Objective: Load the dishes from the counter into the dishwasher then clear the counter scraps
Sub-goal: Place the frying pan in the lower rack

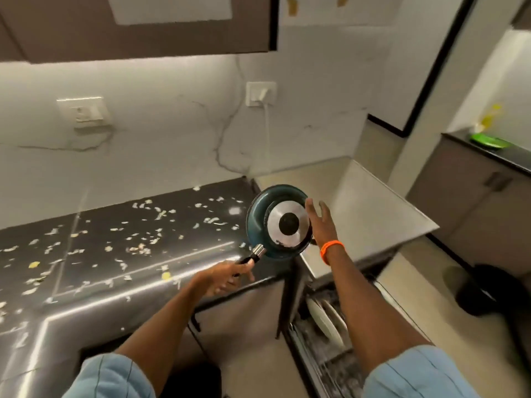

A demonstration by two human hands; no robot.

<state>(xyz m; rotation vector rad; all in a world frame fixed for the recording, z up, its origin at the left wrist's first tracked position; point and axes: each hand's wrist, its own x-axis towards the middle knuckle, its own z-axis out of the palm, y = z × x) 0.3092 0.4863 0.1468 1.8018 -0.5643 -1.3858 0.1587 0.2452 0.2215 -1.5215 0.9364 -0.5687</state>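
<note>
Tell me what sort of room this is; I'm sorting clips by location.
A home kitchen, most likely: a dark counter strewn with scraps, a pan in the left hand, and an open dishwasher holding plates.

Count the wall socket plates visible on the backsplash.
2: one socket plate on the left above the scrap-strewn counter, one socket plate with a white plug nearer the corner. Others may be out of frame.

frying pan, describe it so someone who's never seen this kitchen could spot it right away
Past the right end of the dark, scrap-strewn counter, the left hand holds the frying pan up by its black handle. Its teal underside, with a shiny steel disc, faces the camera.
</note>
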